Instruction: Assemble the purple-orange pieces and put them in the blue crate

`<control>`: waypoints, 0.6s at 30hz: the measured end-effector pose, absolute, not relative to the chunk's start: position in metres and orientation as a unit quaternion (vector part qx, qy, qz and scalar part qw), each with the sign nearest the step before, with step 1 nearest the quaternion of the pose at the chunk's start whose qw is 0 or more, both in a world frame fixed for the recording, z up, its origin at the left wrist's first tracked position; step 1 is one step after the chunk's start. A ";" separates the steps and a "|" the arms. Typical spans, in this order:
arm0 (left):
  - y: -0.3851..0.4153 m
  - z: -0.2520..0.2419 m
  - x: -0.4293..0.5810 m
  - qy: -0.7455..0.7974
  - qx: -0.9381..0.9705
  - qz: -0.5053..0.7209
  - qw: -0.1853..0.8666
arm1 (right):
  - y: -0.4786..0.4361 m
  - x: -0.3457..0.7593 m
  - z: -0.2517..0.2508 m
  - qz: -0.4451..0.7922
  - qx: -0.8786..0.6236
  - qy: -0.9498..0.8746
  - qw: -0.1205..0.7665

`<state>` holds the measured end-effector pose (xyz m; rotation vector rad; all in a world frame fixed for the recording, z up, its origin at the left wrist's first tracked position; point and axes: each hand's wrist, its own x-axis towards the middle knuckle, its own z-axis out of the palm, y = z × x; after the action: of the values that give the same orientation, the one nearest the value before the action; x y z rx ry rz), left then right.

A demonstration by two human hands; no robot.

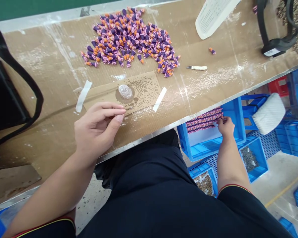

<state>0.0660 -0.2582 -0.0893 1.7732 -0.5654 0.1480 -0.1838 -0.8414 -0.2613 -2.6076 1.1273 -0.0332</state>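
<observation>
Tip: right hand is down in the blue crate just below the workbench edge, pinching the end of the purple-orange strips, so I'd lift one strip slowly and level; left hand rests on the workbench, fingers nearly pinched, can't tell if holding anything.

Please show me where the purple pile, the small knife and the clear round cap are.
purple pile (132,36): head view, middle of the heap.
small knife (200,67): head view, on its white handle.
clear round cap (125,91): head view, its centre.
</observation>
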 end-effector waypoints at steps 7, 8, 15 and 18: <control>-0.262 -0.088 0.065 -0.230 0.761 0.070 0.602 | -0.841 -0.181 -0.272 -0.037 -0.857 0.467 0.212; -0.262 -0.088 0.065 -0.233 0.761 0.071 0.601 | -0.840 -0.181 -0.273 -0.040 -0.851 0.475 0.218; -0.261 -0.087 0.065 -0.235 0.759 0.067 0.603 | -0.838 -0.181 -0.271 -0.079 -0.801 0.537 0.251; -0.262 -0.087 0.065 -0.238 0.762 0.079 0.597 | -0.837 -0.180 -0.272 -0.102 -0.767 0.576 0.264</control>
<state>0.0653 -0.2623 -0.0867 1.7699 -0.5519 0.1835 -0.1799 -0.8375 -0.2715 -2.0730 1.5564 -0.2746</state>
